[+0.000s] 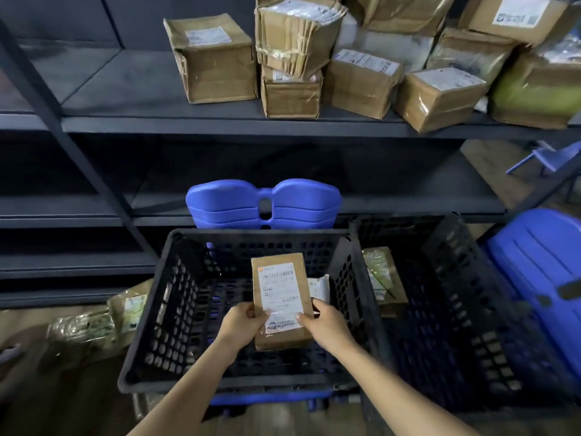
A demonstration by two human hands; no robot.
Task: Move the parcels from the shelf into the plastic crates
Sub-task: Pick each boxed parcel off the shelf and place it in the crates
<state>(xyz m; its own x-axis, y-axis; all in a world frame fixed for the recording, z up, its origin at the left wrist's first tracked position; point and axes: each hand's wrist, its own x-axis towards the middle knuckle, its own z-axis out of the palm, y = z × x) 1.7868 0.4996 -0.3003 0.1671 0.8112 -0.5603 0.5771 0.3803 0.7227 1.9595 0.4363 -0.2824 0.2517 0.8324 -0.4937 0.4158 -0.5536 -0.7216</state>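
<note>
A flat brown parcel (280, 287) with a white label is held over the near black plastic crate (151, 338), label up. My left hand (242, 322) grips its lower left edge and my right hand (323, 322) grips its lower right edge. Under the parcel, another white-labelled packet (319, 289) lies in the crate. A second black crate (465, 309) stands to the right with a taped parcel (382, 278) inside. Several brown parcels (213, 58) sit on the dark shelf (188, 124) above.
Stacked blue plastic chairs (264, 202) stand behind the near crate, another blue chair (540, 278) at the right. Taped parcels (94, 322) lie on the floor at the left. Lower shelf boards (78, 215) run behind the crates.
</note>
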